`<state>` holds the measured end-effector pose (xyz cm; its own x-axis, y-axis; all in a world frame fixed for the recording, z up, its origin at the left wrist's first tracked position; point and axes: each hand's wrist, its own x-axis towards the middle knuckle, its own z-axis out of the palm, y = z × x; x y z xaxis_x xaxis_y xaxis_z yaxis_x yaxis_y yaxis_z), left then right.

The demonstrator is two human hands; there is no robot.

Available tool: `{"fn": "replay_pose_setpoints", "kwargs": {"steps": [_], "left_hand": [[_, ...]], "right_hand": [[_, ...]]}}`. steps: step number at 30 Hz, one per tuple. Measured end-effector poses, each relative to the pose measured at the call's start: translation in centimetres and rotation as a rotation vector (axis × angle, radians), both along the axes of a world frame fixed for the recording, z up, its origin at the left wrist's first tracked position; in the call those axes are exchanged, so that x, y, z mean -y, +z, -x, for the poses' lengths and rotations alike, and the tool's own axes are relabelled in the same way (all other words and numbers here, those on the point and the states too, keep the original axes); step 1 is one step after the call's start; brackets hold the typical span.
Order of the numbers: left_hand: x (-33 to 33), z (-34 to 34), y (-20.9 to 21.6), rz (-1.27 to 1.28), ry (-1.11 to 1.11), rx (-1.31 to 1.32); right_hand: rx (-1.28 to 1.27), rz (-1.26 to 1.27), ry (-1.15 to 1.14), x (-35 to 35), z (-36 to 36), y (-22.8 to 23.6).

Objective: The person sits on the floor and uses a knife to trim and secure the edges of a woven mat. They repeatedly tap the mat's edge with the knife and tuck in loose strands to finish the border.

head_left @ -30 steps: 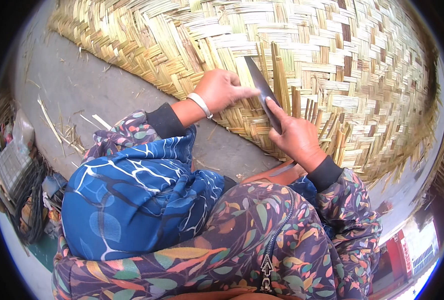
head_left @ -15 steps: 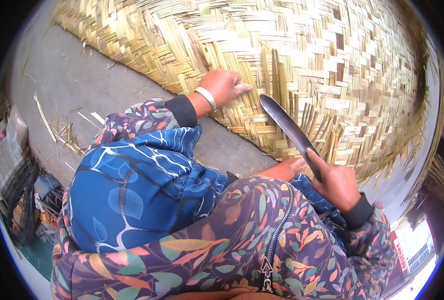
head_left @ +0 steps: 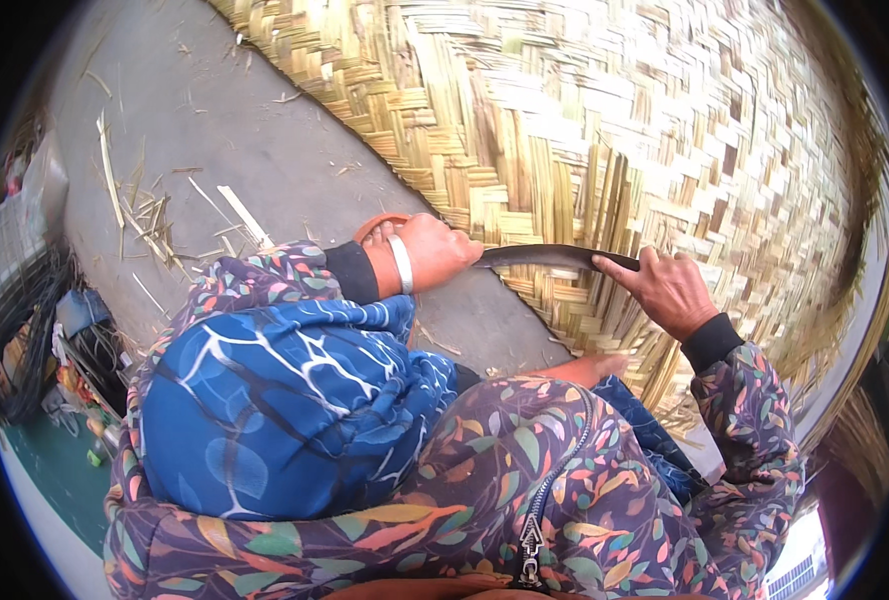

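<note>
A long, dark, curved flat blade (head_left: 550, 257) lies crosswise between my two hands, above the edge band of the woven mat. My right hand (head_left: 673, 290) grips its right end, with the index finger stretched along it. At the blade's left tip my left hand (head_left: 430, 252) is closed, its fingertips pinching the end; a white bracelet (head_left: 402, 262) circles that wrist. The large mat (head_left: 555, 110) of pale flat strips spreads out ahead of me. Several loose strip ends (head_left: 610, 195) stand out from its surface just beyond the blade.
My bare foot (head_left: 605, 368) rests by the mat's near edge. Cut strips and scraps (head_left: 155, 222) litter the grey floor (head_left: 265, 150) on the left. Bundled dark cords (head_left: 30, 335) and other clutter lie at the far left. A blue patterned cloth (head_left: 285, 400) covers my knee.
My left hand has left the mat, come nearer, and taken the blade's tip. The blade has swung from slanting to nearly level. My right hand has moved farther away from me.
</note>
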<state>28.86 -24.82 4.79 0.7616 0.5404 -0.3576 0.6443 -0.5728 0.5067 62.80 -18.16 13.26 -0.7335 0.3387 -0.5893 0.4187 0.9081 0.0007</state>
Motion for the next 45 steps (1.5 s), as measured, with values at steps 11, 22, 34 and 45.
{"fn": "replay_pose_setpoints", "kwargs": {"steps": [11,22,34,45], "left_hand": [[-2.9,6.7,0.3,-0.244,0.41,-0.058],[-14.8,13.9,-1.2,-0.514,0.421,-0.211],[-24.7,18.0,-1.4,-0.57,0.893,-0.192],[12.9,33.0,1.2,-0.348,1.835,-0.161]], "right_hand": [[-0.123,-0.132,0.153,-10.2,8.1,-3.7],[-0.33,-0.171,-0.099,-15.4,14.1,-7.4],[-0.302,-0.124,-0.564,-13.7,22.1,-4.5],[-0.389,0.124,-0.676,-7.1,22.8,-3.8]]}}
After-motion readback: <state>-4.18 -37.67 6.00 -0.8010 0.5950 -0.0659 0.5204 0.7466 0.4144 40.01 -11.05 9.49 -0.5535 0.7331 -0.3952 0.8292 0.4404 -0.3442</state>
